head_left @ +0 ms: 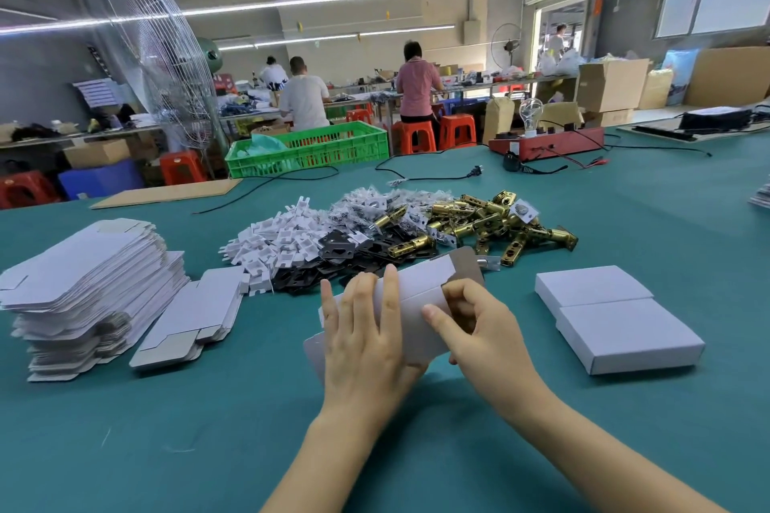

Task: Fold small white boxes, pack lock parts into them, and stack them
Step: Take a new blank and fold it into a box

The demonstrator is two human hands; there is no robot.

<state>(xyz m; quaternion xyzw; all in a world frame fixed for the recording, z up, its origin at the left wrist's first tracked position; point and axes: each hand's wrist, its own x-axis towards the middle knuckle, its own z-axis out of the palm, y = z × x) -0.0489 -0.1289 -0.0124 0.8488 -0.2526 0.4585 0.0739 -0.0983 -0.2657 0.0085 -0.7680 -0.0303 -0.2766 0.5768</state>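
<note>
A small white box (421, 283) is held over the green table in front of me, with its grey-brown end flap standing open at the far right. My left hand (366, 329) wraps over the box's left part, fingers stretched across the top. My right hand (479, 325) pinches the box's right end at the flap. Beyond lie heaps of lock parts: white plastic pieces (279, 237), black plates (333, 262), bagged small parts (375, 204) and brass latches (491, 225). Two closed white boxes (616, 312) lie at the right. A pile of flat box blanks (87, 287) stands at the left.
A few more flat blanks (196, 317) lie beside the pile. At the table's far edge are a green crate (308, 150), a cardboard sheet (166, 192), black cables (433, 175) and a red tester with a bulb (546, 137). A big fan (158, 54) stands at the left. People work at benches behind.
</note>
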